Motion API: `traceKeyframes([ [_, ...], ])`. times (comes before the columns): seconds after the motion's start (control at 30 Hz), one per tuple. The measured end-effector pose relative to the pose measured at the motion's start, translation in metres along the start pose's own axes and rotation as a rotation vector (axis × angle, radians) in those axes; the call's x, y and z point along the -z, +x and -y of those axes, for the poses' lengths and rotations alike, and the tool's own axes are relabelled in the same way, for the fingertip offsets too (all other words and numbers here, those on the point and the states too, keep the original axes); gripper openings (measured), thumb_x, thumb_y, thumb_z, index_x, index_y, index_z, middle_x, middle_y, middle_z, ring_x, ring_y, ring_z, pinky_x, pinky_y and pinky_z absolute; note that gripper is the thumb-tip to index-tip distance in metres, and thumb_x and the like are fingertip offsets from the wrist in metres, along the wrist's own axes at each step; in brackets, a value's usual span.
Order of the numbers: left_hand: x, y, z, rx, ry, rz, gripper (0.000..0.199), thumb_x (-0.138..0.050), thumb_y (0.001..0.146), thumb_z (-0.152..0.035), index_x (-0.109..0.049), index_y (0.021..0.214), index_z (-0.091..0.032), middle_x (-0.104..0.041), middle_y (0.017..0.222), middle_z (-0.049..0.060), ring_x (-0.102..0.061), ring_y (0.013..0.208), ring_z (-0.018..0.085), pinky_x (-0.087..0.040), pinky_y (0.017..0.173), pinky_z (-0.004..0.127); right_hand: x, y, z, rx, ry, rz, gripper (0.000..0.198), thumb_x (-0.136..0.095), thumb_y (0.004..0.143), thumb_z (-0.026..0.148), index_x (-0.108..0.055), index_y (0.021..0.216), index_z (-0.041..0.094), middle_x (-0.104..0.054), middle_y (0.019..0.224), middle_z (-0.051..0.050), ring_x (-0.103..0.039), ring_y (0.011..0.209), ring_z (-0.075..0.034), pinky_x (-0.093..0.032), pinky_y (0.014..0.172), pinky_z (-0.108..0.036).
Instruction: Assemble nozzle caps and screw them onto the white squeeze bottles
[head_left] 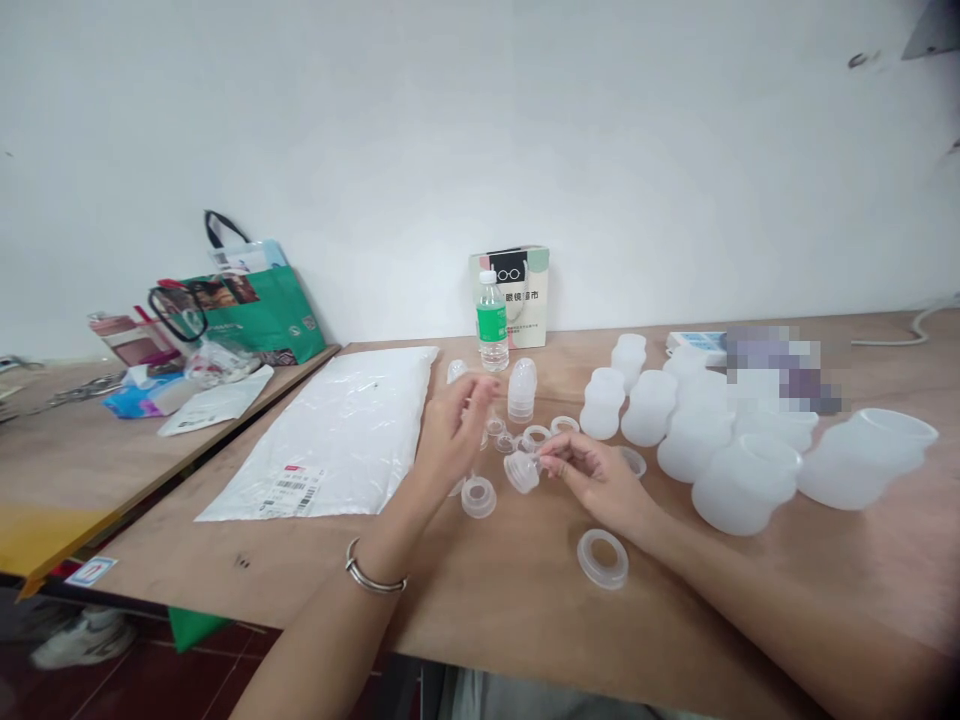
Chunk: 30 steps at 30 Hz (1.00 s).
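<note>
My right hand (pixel 592 478) pinches a small translucent plastic piece (pixel 521 472), like a bottle collar with a clear stem, between thumb and fingertips. To its left, my left hand (pixel 459 415) hovers over the table, fingers loosely extended and partly apart, with nothing visible in them. Beyond the hands stands a stack of clear domed caps (pixel 522 390); another domed cap (pixel 457 371) is partly behind the left hand. Loose translucent rings surround the hands: one ring (pixel 478 497) below the left hand, another ring (pixel 602 558) nearer me, and several behind the held piece.
Several frosted, waisted bottles (pixel 739 490) crowd the right side. A white plastic mailer (pixel 330 430) lies at left. A water bottle (pixel 493 325) stands before a paper bag (pixel 534 300) by the wall. A green bag (pixel 262 315) rests on the adjoining left table (pixel 45 475).
</note>
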<state>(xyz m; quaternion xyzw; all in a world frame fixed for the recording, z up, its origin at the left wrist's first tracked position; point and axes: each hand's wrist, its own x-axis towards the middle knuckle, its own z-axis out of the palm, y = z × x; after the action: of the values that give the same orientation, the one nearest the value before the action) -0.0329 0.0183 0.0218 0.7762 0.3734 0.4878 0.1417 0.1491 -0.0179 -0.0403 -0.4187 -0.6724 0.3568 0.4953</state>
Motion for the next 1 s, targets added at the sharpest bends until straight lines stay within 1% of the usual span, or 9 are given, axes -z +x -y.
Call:
traceKeyframes([
  [0.07, 0.001, 0.005, 0.010, 0.023, 0.154, -0.024, 0.033, -0.030, 0.093, -0.032, -0.059, 0.091, -0.016, -0.064, 0.088, 0.005, -0.059, 0.083, 0.016, -0.045, 0.076, 0.029, -0.001, -0.003, 0.003, 0.044, -0.190, 0.077, 0.010, -0.051, 0.083, 0.026, -0.059, 0.084, 0.021, -0.061, 0.078, -0.001, -0.055, 0.070, -0.013, -0.042, 0.063, -0.026],
  [0.17, -0.003, 0.007, 0.027, 0.021, 0.420, 0.199, 0.028, -0.036, 0.090, -0.026, -0.063, 0.087, -0.016, -0.065, 0.085, 0.006, -0.059, 0.082, 0.019, -0.045, 0.076, 0.032, -0.002, -0.006, 0.006, 0.093, -0.370, 0.166, 0.013, -0.046, 0.085, 0.023, -0.059, 0.082, 0.020, -0.061, 0.079, -0.001, -0.054, 0.068, -0.013, -0.041, 0.060, -0.026],
  [0.23, -0.008, 0.005, 0.037, -0.006, 0.478, 0.339, 0.027, -0.038, 0.089, -0.022, -0.064, 0.090, -0.016, -0.066, 0.088, 0.007, -0.060, 0.084, 0.019, -0.045, 0.077, 0.032, -0.002, -0.007, 0.007, 0.104, -0.409, 0.199, 0.014, -0.045, 0.086, 0.022, -0.060, 0.086, 0.020, -0.061, 0.082, -0.002, -0.054, 0.069, -0.013, -0.042, 0.061, -0.026],
  [0.33, -0.015, 0.001, 0.046, -0.054, 0.493, 0.406, 0.027, -0.038, 0.087, -0.017, -0.062, 0.100, -0.016, -0.066, 0.096, 0.008, -0.060, 0.090, 0.020, -0.045, 0.081, 0.033, -0.002, -0.007, 0.007, 0.121, -0.378, 0.210, 0.025, -0.047, 0.085, 0.023, -0.056, 0.108, 0.023, -0.063, 0.091, -0.002, -0.058, 0.077, -0.014, -0.046, 0.068, -0.027],
  [0.4, -0.018, 0.000, 0.049, -0.072, 0.503, 0.416, 0.028, -0.040, 0.086, -0.015, -0.059, 0.106, -0.015, -0.066, 0.100, 0.008, -0.059, 0.093, 0.020, -0.045, 0.083, 0.035, -0.001, -0.006, 0.004, 0.131, -0.358, 0.154, 0.033, -0.048, 0.085, 0.024, -0.051, 0.118, 0.023, -0.064, 0.092, -0.002, -0.059, 0.079, -0.014, -0.047, 0.071, -0.028],
  [0.5, -0.019, -0.001, 0.051, -0.099, 0.488, 0.481, 0.035, -0.043, 0.083, -0.012, -0.054, 0.116, -0.018, -0.065, 0.107, 0.007, -0.058, 0.097, 0.021, -0.045, 0.085, 0.036, 0.005, 0.000, -0.003, 0.146, -0.429, 0.013, 0.030, -0.042, 0.088, 0.023, -0.051, 0.117, 0.022, -0.063, 0.096, -0.004, -0.059, 0.086, -0.017, -0.048, 0.074, -0.030],
  [0.57, -0.020, -0.002, 0.050, -0.114, 0.458, 0.537, 0.039, -0.046, 0.081, -0.012, -0.051, 0.119, -0.021, -0.063, 0.111, 0.005, -0.058, 0.099, 0.020, -0.045, 0.085, 0.035, 0.009, 0.005, -0.011, 0.197, -0.540, -0.012, 0.030, -0.038, 0.088, 0.018, -0.052, 0.115, 0.020, -0.062, 0.102, -0.006, -0.056, 0.096, -0.019, -0.046, 0.080, -0.034],
  [0.73, -0.022, -0.003, 0.049, -0.057, 0.444, 0.598, 0.031, -0.054, 0.077, -0.016, -0.056, 0.107, -0.019, -0.063, 0.106, 0.005, -0.058, 0.094, 0.019, -0.045, 0.083, 0.031, 0.009, 0.011, -0.029, 0.305, -0.816, 0.120, 0.034, -0.042, 0.083, 0.010, -0.052, 0.115, 0.016, -0.059, 0.113, -0.010, -0.049, 0.106, -0.025, -0.039, 0.093, -0.043],
  [1.0, -0.021, -0.003, 0.051, 0.009, 0.465, 0.650, 0.012, -0.059, 0.071, -0.017, -0.060, 0.083, -0.017, -0.063, 0.087, 0.004, -0.059, 0.078, 0.017, -0.045, 0.069, 0.027, 0.005, 0.009, -0.025, 0.259, -0.905, 0.073, 0.038, -0.045, 0.076, 0.003, -0.052, 0.112, 0.014, -0.058, 0.097, -0.011, -0.048, 0.094, -0.026, -0.042, 0.083, -0.042],
])
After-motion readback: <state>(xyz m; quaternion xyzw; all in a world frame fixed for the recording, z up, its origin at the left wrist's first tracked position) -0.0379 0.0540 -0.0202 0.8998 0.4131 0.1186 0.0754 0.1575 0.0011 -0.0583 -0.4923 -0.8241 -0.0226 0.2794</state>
